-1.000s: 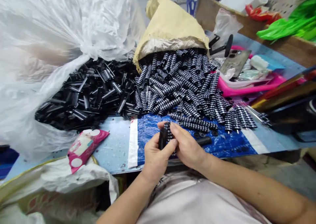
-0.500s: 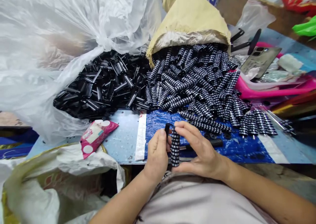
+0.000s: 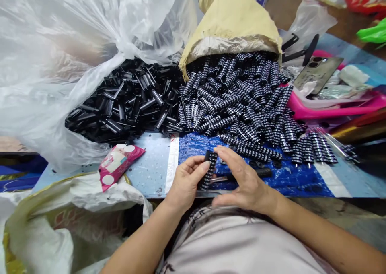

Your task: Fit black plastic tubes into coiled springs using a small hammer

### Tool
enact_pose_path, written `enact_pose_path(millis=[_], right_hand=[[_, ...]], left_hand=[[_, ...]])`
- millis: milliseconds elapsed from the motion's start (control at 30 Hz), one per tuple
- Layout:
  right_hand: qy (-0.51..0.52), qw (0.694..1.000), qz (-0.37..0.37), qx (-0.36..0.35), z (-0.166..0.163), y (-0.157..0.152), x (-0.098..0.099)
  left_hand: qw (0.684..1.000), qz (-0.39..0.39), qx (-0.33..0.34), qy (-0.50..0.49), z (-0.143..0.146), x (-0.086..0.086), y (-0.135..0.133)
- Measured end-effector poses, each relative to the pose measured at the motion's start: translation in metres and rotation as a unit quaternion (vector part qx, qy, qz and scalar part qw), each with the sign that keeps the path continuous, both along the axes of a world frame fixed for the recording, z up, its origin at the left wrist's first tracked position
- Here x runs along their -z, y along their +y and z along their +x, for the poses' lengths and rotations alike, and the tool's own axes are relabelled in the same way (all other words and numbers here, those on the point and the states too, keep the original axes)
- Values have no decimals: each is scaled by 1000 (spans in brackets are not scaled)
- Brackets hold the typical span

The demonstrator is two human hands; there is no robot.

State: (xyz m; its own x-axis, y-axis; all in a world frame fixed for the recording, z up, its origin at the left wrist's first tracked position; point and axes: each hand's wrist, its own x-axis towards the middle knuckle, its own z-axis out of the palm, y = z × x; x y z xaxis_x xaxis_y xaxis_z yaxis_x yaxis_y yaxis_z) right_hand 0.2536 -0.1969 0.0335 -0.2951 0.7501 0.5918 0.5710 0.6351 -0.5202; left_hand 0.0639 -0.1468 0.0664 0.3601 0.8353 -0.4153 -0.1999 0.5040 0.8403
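Observation:
A black tube printed with rows of white characters (image 3: pixel 206 178) stands tilted in my left hand (image 3: pixel 184 181), pinched between thumb and fingers. Its upper end looks plain black; whether that is a separate curved piece I cannot tell. My right hand (image 3: pixel 245 181) is just right of the tube, thumb and fingers spread apart, with the index fingertip close to the tube's top. Behind that hand lies a tool with a black handle (image 3: pixel 263 172) and a metal shaft. A heap of similar printed tubes (image 3: pixel 238 101) spreads beyond my hands, and curved black plastic pieces (image 3: pixel 129 101) are piled to its left.
A clear plastic bag (image 3: pixel 60 36) and a yellow sack (image 3: pixel 238 16) surround the piles. A pink packet (image 3: pixel 119 165) lies at the table's left. On the right are a pink tray (image 3: pixel 328 111) and a phone (image 3: pixel 319 73). An open white sack (image 3: pixel 39 233) stands below the front edge.
The tube has tilted and shifted slightly left within my left hand. My right thumb and fingers have come away from it and spread.

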Motion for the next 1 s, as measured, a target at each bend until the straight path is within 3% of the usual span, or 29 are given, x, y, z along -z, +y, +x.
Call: enact_pose_path(millis=[100,167,233,300,433,533,667,733,900,1000], right_hand=[[-96,994,-34,34,13,-9,7],[-161,984,-59,52,19,-15,12],[-189,978,-64,64,20,-18,13],[-175,980,-46,78,17,-18,8],[-71,992,-21,100,9,-8,-9],[-37,992,-24,115,6,2,-9],[-118,983,-95,106,-1,11,0],[-113,984,-106,94,-5,12,-4],[-12,999,-43,-3,-19,6,-20],[-76,995,-61,-21,-28,1,-13]], left_hand=[[972,183,-13,148,-22,13,14],[920,283,13,272,-40,18,26],[869,329,51,366,-54,19,38],[847,325,98,409,-64,19,48],[856,265,183,405,-69,19,59],[856,261,186,406,-68,22,57],[864,255,178,395,-67,24,57],[869,246,189,384,-67,22,61],[872,228,263,343,-65,18,81],[850,237,281,377,-56,19,85]])
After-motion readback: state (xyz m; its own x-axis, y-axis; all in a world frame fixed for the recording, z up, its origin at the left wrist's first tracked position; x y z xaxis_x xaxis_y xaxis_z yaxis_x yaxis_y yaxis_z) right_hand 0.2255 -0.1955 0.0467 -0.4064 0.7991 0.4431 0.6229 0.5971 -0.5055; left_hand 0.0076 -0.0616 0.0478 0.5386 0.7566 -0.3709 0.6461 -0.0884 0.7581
